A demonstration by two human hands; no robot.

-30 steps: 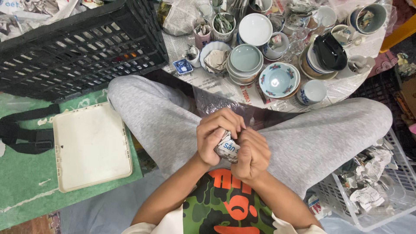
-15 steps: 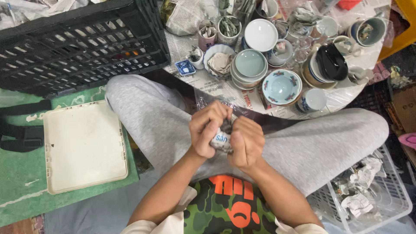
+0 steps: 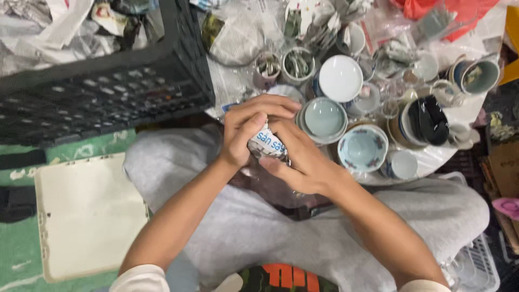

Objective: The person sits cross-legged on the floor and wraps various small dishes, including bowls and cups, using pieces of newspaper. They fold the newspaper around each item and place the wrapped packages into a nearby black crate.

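I see my left hand (image 3: 246, 135) and right hand (image 3: 303, 159), fingers curled tight around a small newspaper-wrapped bundle (image 3: 266, 144), held above my grey-trousered lap, just before stacked pale-green ceramic bowls (image 3: 323, 119), black plastic crate (image 3: 102, 92) on the left.

The person wears loose light grey trousers (image 3: 227, 238) of soft, sweatshirt-like cloth, creased over both legs. At the near edge shows a top with a dark camouflage pattern (image 3: 286, 278) in greens and black, bearing large orange print. White sleeve ends (image 3: 141, 279) show at the near left and near right, cut off by the edge. Both forearms are bare from there to the left hand (image 3: 246, 132) and right hand (image 3: 303, 159); no rings, watch or gloves show.
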